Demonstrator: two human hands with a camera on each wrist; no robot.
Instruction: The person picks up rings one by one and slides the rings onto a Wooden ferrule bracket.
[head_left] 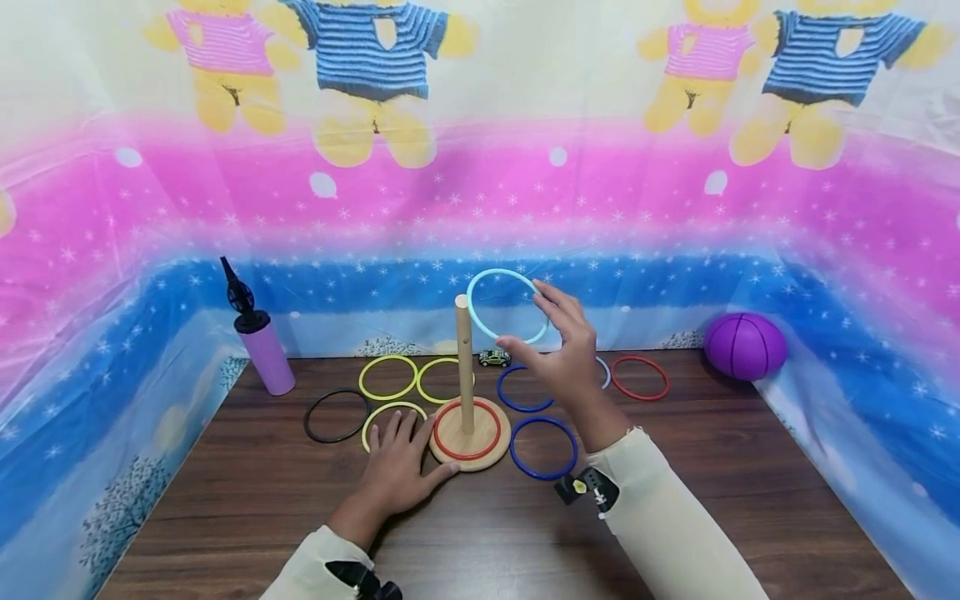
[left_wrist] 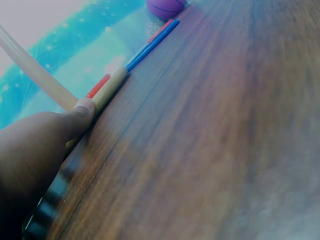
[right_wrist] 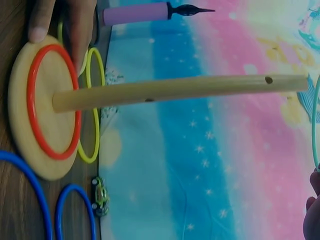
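A wooden ring-toss stand has a round base (head_left: 452,432) and an upright post (head_left: 466,367). One red ring (head_left: 468,457) lies around the post's foot. My left hand (head_left: 400,471) rests against the base's left side, fingers extended, thumb (left_wrist: 84,111) touching its edge. Up in the air, my right hand (head_left: 568,350) pinches a light blue ring (head_left: 497,271) between thumb and fingers. That ring is tilted, its left edge close to the post top in the head view; I cannot tell whether they touch. The right wrist view catches only part of the ring (right_wrist: 315,130).
Yellow rings (head_left: 388,357) and a black ring (head_left: 306,415) lie left of the stand. Blue rings (head_left: 543,477) and another red ring (head_left: 640,398) lie right. A toy car (head_left: 495,358) sits behind, a purple pump (head_left: 266,358) at left, a purple ball (head_left: 745,346) at right.
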